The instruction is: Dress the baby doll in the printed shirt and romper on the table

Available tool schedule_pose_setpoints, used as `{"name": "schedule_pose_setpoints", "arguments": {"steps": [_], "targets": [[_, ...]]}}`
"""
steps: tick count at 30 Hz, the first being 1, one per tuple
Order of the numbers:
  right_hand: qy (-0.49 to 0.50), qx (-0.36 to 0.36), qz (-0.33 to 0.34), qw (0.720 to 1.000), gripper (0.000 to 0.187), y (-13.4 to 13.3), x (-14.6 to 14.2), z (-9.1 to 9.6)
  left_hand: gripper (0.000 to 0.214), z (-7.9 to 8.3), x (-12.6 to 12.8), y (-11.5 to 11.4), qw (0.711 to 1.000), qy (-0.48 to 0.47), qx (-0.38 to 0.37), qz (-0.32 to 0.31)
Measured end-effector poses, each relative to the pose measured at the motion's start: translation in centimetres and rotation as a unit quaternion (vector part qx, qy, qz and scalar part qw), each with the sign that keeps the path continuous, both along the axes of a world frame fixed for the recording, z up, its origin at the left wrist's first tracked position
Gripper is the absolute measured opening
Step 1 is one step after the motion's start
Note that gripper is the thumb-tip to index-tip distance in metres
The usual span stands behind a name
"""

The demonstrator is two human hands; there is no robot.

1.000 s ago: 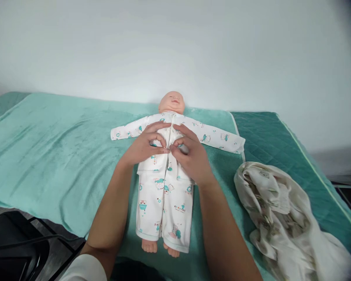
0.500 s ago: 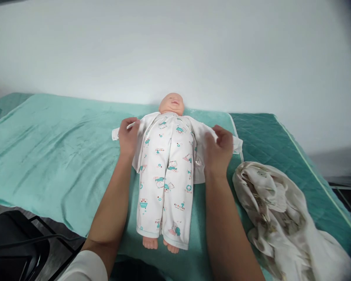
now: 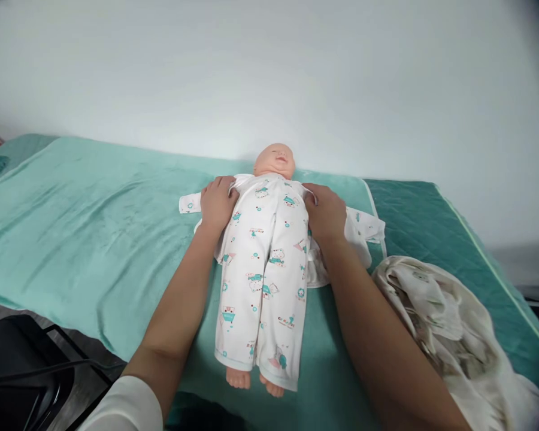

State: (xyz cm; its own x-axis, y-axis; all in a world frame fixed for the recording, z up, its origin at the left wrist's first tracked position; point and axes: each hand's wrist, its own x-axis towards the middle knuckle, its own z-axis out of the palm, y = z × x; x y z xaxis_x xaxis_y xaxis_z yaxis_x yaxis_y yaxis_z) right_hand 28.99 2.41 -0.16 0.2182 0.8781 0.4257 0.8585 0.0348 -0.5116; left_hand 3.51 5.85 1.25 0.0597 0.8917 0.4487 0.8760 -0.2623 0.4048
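A baby doll (image 3: 275, 160) lies on its back, its head near the wall and its bare feet towards me. It has on a white long-sleeved shirt (image 3: 369, 226) and white printed trousers (image 3: 263, 275) drawn up high over the chest. On the left side of the chest, my left hand (image 3: 218, 203) is curled over the shirt near the shoulder. My right hand (image 3: 327, 211) closes on the shirt at the opposite side, fingertips beside the trousers' upper edge. Both sleeves stretch outwards past my hands. What lies under my fingers is partly hidden.
A light green blanket (image 3: 94, 239) covers the bed, with a darker green quilted pad (image 3: 413, 221) at the right. Crumpled pale cloth (image 3: 449, 323) lies to the right. A black chair (image 3: 22, 371) stands at lower left, and a white wall (image 3: 269, 78) rises behind.
Both hands have moved inwards and come down onto the shirt at the doll's sides. The shirt's right side is now bunched outside my right wrist. The view has shifted slightly.
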Motion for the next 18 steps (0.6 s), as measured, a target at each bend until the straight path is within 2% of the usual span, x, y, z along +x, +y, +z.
{"name": "schedule_pose_setpoints", "arguments": {"steps": [2,5,8,11,13,14,16,18], "targets": [[-0.002,-0.027,-0.01,1.0,0.046,0.6,1.0,0.3,0.034,0.0,-0.2,0.1,0.999,0.012,0.006,0.044],[0.021,-0.077,-0.068,0.994,0.045,1.4,3.1,0.4,0.035,0.0,-0.7,0.2,0.995,0.017,0.002,0.098],[0.047,-0.093,-0.085,0.991,0.041,1.8,4.5,0.2,0.039,0.1,-1.1,0.2,0.996,0.014,-0.006,0.09],[0.018,0.011,-0.022,1.0,0.042,1.4,3.6,0.2,0.05,0.3,-1.2,0.1,1.0,0.013,-0.003,0.016],[-0.001,0.093,0.036,0.995,0.047,0.9,2.3,0.5,0.055,0.4,-1.1,0.1,0.999,0.019,-0.007,-0.038],[-0.001,0.112,0.073,0.991,0.05,0.6,1.6,0.7,0.056,0.4,-1.0,0.1,0.998,0.023,-0.014,-0.054],[0.016,0.105,0.156,0.982,0.056,0.2,0.7,1.0,0.054,0.5,-0.9,0.1,0.997,0.028,-0.033,-0.058],[0.038,0.074,0.199,0.976,0.058,0.1,0.4,1.0,0.052,0.5,-0.8,0.1,0.997,0.029,-0.053,-0.045]]}}
